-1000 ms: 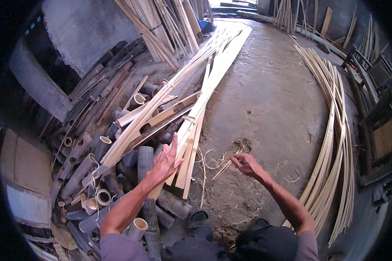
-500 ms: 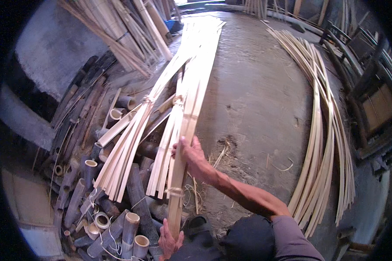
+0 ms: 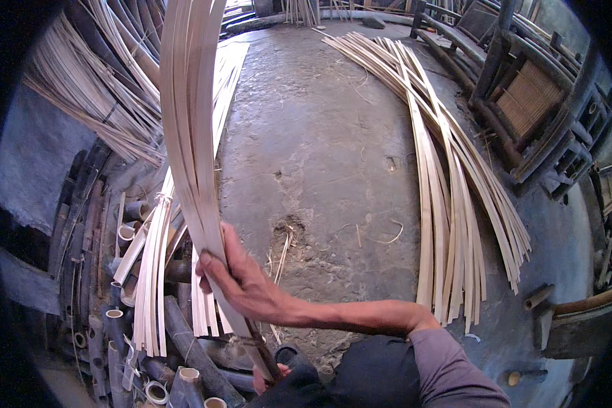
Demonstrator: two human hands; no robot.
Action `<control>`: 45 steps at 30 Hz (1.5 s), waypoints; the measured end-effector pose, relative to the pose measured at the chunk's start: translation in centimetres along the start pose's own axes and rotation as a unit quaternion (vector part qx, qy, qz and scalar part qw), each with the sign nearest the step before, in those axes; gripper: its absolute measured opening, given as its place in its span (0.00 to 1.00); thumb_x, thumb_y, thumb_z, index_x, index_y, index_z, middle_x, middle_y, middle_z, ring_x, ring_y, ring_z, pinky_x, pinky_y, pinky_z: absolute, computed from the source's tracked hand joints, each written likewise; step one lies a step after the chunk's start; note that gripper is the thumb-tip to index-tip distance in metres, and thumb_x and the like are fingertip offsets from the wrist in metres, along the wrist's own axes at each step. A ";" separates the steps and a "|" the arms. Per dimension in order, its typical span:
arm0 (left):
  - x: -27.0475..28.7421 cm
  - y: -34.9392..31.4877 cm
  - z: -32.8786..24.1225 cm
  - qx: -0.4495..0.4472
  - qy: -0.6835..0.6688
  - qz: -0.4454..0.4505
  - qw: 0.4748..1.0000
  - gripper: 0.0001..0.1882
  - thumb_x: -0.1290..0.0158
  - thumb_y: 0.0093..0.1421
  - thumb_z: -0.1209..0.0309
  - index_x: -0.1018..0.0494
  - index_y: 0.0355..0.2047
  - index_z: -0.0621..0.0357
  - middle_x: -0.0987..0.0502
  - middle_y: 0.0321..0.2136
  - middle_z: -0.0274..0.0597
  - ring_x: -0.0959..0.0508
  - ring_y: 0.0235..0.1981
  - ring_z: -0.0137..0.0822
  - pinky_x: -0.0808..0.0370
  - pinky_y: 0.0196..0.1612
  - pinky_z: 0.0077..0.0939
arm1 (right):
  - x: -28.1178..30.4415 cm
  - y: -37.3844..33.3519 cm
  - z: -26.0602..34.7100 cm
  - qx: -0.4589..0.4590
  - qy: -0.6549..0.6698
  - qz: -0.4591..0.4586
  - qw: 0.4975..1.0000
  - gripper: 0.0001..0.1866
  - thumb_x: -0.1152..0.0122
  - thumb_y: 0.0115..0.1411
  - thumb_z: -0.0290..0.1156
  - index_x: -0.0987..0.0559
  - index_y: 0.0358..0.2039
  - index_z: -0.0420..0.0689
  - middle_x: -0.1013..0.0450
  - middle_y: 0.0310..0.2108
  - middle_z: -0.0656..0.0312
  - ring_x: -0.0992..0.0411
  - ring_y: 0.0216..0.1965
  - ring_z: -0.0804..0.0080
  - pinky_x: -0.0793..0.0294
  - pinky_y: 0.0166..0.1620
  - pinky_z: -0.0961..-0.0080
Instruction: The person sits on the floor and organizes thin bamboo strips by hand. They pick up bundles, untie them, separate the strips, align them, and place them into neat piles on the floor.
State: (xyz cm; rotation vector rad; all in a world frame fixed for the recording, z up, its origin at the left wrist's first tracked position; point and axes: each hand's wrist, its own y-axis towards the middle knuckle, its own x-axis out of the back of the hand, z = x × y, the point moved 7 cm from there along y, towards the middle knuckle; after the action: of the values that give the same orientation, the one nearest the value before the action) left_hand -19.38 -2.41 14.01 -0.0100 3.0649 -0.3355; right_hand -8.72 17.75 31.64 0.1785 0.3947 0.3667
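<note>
A long bundle of pale bamboo strips (image 3: 190,136) rises from near my lap and runs out past the top of the view. My right hand (image 3: 238,275) is wrapped round its lower part, thumb across the front. At the bundle's bottom end, beside my dark trousers, my left hand (image 3: 273,377) is closed on it, though most of its fingers are hidden. A tie circles the bundle between my two hands. Behind it, a tied bundle of bamboo strips (image 3: 153,285) lies to the left, and another is largely covered by the one I hold.
Loose bamboo strips (image 3: 449,197) lie fanned on the concrete floor (image 3: 306,163) at right. Cut bamboo tubes (image 3: 189,377) are heaped at lower left. More strips (image 3: 81,81) lean on the left wall. A dark bamboo chair (image 3: 523,102) stands at far right.
The held bundle has swung up off the other bundles, its far end now higher and closer. My hands keep their grip. The view has turned to the right.
</note>
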 end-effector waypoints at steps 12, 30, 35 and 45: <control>-0.8 3.1 4.8 0.099 -0.090 0.119 0.984 0.32 0.43 0.59 0.54 0.35 0.53 0.68 0.22 0.28 0.44 0.21 0.26 0.33 0.25 0.28 0.24 | 5.9 4.0 -0.9 0.029 0.027 -0.056 0.998 0.13 0.57 0.70 0.36 0.41 0.48 0.41 0.33 0.29 0.62 0.30 0.28 0.77 0.25 0.31 0.76; -1.3 3.8 10.1 0.282 0.164 0.004 0.945 0.24 0.47 0.61 0.51 0.26 0.36 0.64 0.26 0.16 0.40 0.24 0.17 0.31 0.27 0.21 0.28 | 23.0 -2.1 -24.0 -0.280 -0.122 -0.067 0.950 0.16 0.54 0.69 0.44 0.31 0.45 0.44 0.34 0.30 0.68 0.34 0.28 0.80 0.32 0.30 0.83; -1.0 3.2 11.6 0.296 0.126 -0.016 0.947 0.25 0.48 0.61 0.50 0.26 0.39 0.64 0.27 0.15 0.39 0.24 0.17 0.30 0.26 0.21 0.27 | 23.5 -7.5 -25.1 -0.291 -0.270 -0.065 0.916 0.16 0.53 0.66 0.39 0.27 0.29 0.40 0.35 0.21 0.69 0.35 0.25 0.79 0.34 0.30 0.76; -0.8 2.5 13.3 0.288 -0.099 0.121 0.945 0.27 0.45 0.61 0.63 0.40 0.54 0.64 0.24 0.33 0.44 0.21 0.31 0.31 0.21 0.35 0.26 | 15.0 -8.6 -20.7 -0.041 -0.494 0.039 0.867 0.10 0.45 0.62 0.33 0.23 0.39 0.41 0.29 0.34 0.52 0.26 0.33 0.56 0.26 0.38 0.64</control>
State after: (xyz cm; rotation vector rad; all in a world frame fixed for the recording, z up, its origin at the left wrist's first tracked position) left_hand -17.75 -2.87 0.54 0.3308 2.6134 -1.1135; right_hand -1.50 17.62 5.64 0.2750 -0.6495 0.3260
